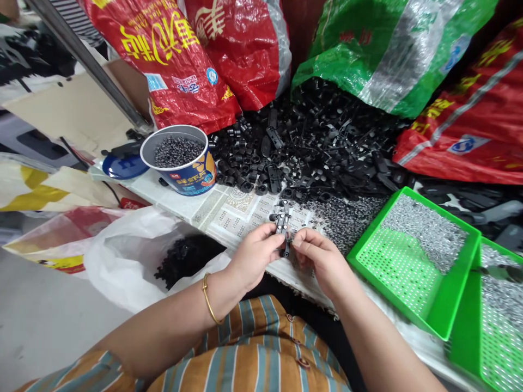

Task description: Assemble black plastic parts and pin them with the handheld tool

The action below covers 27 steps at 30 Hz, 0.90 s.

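My left hand (258,253) holds a small black plastic assembly (281,220) between thumb and fingers, just over the table's front edge. Pale round spots, which look like pin or screw heads, dot its top. Close by on the right, my right hand (318,256) is closed in a pinch at the lower end of the assembly. What its fingertips grip, if anything, is too small to make out. Beyond both hands lies a heap of loose black plastic parts (327,147). A spread of tiny dark pieces (347,220) covers the table right of the assembly.
Green perforated trays (412,277) with small silvery metal pieces stand at the right. A blue paper tub (192,177) of tiny dark pieces is at the left. Red bags (171,65) and a green bag (392,54) line the back. A white sack (122,261) with black parts hangs front left.
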{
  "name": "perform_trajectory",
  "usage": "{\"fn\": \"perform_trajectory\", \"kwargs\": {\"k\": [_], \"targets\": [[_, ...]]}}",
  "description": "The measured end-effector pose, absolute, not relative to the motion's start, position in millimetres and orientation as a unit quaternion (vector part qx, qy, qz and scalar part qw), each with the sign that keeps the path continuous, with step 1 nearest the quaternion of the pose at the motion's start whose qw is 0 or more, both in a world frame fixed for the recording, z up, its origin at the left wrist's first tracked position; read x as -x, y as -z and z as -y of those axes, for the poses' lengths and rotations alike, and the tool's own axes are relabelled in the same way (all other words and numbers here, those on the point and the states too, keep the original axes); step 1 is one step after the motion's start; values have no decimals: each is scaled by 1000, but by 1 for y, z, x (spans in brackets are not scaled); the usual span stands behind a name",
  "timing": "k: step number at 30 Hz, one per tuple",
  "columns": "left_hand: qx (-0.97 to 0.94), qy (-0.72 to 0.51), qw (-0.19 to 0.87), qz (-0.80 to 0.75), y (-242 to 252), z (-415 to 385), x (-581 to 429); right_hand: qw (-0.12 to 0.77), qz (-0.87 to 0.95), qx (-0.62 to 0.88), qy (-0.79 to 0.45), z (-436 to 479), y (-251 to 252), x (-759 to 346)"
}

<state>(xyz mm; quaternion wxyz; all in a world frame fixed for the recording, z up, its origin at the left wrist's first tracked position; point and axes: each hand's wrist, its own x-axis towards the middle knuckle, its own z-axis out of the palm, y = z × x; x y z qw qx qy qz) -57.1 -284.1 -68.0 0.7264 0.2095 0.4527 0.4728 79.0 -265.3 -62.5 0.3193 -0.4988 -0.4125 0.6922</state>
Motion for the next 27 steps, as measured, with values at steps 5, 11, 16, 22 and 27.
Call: {"fn": "perform_trajectory", "kwargs": {"k": [5, 11, 16, 22, 27], "targets": [[-192, -479, 726, -455, 69, 285, 58, 304, 419, 508, -689, 263, 64, -81], [-171, -480, 733, -451, 68, 285, 56, 299, 465, 501, -666, 258, 67, -84], [-177, -468, 735, -459, 66, 285, 55, 301, 513, 488, -639, 258, 71, -87], [-151, -463, 753, -441, 69, 283, 55, 296, 579, 491, -580, 263, 70, -88], [-131, -468, 760, -432, 70, 282, 55, 280, 631, 511, -513, 266, 68, -88]]}}
